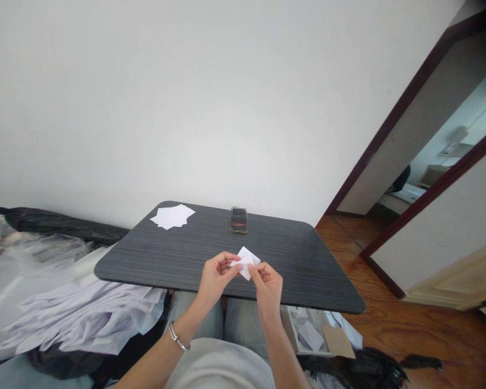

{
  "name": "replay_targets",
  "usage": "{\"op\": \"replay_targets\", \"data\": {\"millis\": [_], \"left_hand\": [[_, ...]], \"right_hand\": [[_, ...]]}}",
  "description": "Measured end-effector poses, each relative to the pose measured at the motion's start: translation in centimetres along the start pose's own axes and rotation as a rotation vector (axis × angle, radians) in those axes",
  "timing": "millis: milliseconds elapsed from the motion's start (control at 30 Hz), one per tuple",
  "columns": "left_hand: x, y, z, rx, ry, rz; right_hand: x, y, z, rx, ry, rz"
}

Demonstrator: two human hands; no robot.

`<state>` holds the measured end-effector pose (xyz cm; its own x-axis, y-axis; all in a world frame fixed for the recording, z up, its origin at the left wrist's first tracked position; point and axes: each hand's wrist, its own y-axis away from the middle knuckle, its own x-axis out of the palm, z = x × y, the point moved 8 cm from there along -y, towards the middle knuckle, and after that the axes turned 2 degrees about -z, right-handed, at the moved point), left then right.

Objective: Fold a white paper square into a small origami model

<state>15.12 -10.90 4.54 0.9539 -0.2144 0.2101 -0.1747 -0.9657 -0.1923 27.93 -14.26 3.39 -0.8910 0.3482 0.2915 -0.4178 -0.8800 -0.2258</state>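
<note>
A small piece of folded white paper (246, 256) is held between my two hands, above the near part of the dark table (178, 256). My left hand (217, 274) pinches its left side with thumb and fingers. On the right side, my right hand (267, 281) grips it the same way, thumb on top. Parts of the paper's lower folds are hidden behind the fingertips. Farther back on the table lies a phone (238, 220), and at the far left corner rests a loose stack of white paper sheets (172, 216).
A large heap of white sheets (93, 313) lies left of my legs, near a black wrapped bundle (65, 224). Under the table's right edge stands an open box (310, 330) with white paper pieces. A black plastic bag (376, 367) is on the wooden floor (389, 270). The wall borders the table's far edge.
</note>
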Motion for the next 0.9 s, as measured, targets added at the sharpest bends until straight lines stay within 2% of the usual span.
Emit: {"op": "replay_targets", "data": {"millis": [100, 700, 900], "left_hand": [[0.03, -0.1, 0.4, -0.012, 0.017, -0.045], [-0.11, -0.21, 0.19, -0.006, 0.007, -0.091], [0.26, -0.23, 0.18, -0.018, 0.035, -0.059]], "right_hand": [[0.06, 0.03, 0.01, 0.003, -0.018, -0.003], [0.01, -0.16, 0.13, 0.02, 0.013, 0.008], [-0.07, -0.09, 0.57, 0.017, -0.01, -0.016]]}}
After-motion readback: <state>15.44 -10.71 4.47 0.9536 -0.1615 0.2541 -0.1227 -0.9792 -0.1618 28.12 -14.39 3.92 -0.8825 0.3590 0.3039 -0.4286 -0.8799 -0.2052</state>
